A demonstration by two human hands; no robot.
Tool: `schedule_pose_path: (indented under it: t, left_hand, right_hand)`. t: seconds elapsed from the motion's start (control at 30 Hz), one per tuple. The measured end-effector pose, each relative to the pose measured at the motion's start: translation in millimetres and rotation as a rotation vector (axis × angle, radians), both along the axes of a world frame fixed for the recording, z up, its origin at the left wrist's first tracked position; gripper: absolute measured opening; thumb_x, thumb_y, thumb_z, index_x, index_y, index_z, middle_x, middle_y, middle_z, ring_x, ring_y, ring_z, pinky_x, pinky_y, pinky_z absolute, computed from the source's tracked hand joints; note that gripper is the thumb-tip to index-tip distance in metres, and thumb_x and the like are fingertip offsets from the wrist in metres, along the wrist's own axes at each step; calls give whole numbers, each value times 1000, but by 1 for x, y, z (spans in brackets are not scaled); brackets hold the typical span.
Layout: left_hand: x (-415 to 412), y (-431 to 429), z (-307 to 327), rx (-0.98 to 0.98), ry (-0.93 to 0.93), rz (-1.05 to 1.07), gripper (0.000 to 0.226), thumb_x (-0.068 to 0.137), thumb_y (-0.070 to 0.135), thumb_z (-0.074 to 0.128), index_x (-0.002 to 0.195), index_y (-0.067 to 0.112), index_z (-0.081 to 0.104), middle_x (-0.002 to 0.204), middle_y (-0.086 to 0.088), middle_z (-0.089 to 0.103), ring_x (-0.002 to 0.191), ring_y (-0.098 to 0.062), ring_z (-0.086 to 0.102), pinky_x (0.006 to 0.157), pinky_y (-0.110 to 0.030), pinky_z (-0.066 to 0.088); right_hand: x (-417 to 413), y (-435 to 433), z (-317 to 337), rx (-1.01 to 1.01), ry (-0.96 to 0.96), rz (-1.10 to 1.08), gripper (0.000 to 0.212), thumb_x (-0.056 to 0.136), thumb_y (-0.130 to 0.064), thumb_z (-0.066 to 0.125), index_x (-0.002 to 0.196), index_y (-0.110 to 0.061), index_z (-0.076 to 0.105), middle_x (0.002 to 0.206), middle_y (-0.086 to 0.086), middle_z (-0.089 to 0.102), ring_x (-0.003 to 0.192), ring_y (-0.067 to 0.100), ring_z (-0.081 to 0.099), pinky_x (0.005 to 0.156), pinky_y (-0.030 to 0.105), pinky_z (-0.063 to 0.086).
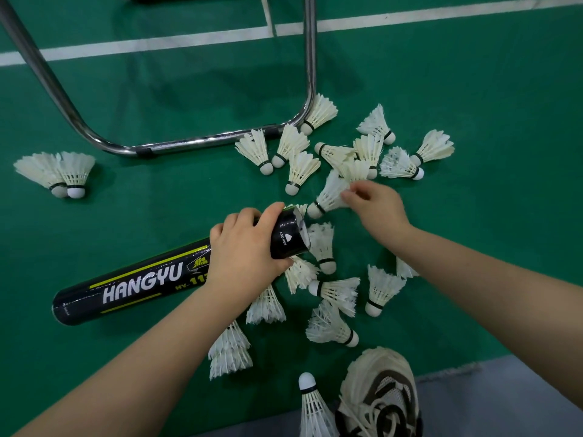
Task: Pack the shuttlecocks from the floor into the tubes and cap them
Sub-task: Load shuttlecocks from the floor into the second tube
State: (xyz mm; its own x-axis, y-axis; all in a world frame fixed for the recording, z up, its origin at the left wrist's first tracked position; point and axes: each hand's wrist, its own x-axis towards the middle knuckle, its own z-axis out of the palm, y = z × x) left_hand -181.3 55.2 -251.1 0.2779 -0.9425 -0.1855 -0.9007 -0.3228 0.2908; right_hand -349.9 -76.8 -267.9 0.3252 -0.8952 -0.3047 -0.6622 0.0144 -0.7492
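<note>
Even overhead light, soft shadows, edges bowed.

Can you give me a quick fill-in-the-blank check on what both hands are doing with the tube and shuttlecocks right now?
1. The left hand grips the black tube near its ____ end.
2. The right hand pinches a shuttlecock by its ____.
3. The tube's printed brand name reads ____.
4. Two shuttlecocks lie apart at far left, beyond the metal ____ frame.

Missing words: open; feathers; HANGYU; chair
</note>
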Motion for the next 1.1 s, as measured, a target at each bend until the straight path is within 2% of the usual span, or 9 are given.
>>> schedule_pose_path:
  t: [0.13,0.3,0.43,0.53,0.6,0.77,0.9,1.0,1.1]
  left_hand:
    - [2,-3,0,-5,-1,16,80,71,53,66,137,37,24,126,-1,45,117,-24,39,97,-40,27]
    - [1,-7,0,-16,14,35,80,71,50,67,137,36,26,126,-2,46,117,-25,39,97,-40,26]
    - [-1,-7,4,-36,32,56,78,71,50,67,137,35,27,124,-2,47,115,-26,40,97,-40,26]
    - [-5,-9,7,-73,44,64,78,69,48,68,136,34,30,121,-3,48,113,-27,42,94,-40,27]
    - [-7,-10,9,-74,52,69,78,69,47,69,136,34,31,121,-3,48,113,-27,42,94,-40,27]
    - [-11,-4,12,-84,31,76,81,67,45,72,137,35,32,122,-4,48,113,-28,42,94,-40,27]
    - [-23,-1,17,-83,36,-1,82,66,47,71,136,35,33,117,-2,48,110,-26,41,91,-39,27]
    - [-25,-3,14,-107,37,-11,79,67,48,70,136,34,35,116,-4,49,108,-27,43,90,-40,27]
    - [-21,-11,14,-105,49,5,79,69,49,69,137,34,32,118,-4,48,110,-27,42,92,-40,27]
  right_hand:
    - [-5,2,19,-160,-123,-108,21,93,-25,52,79,-11,58,62,-7,45,55,6,36,53,25,30]
    - [1,32,35,-30,-332,-169,26,94,-18,51,69,-21,55,61,-8,48,52,7,39,52,18,37]
    - [17,54,36,117,-282,33,19,95,-21,49,87,-15,66,88,6,68,86,30,62,81,45,52]
    - [23,59,42,265,-343,148,21,95,-18,48,88,-18,68,86,-3,68,79,0,60,78,13,46]
    - [24,58,48,415,-382,240,15,91,-12,54,92,-17,68,93,0,70,82,-4,60,75,5,44]
    - [23,43,51,552,-246,508,54,59,-11,51,111,1,62,116,23,61,103,27,57,95,33,41]
    - [30,38,56,664,-86,656,30,58,-13,53,86,-1,52,78,13,49,75,20,42,69,29,38]
    - [33,38,53,680,-116,644,27,69,-12,58,91,4,56,86,19,54,80,28,50,81,35,44]
    - [29,32,50,537,-264,363,13,84,-21,61,88,-9,63,83,6,63,79,14,59,78,22,48]
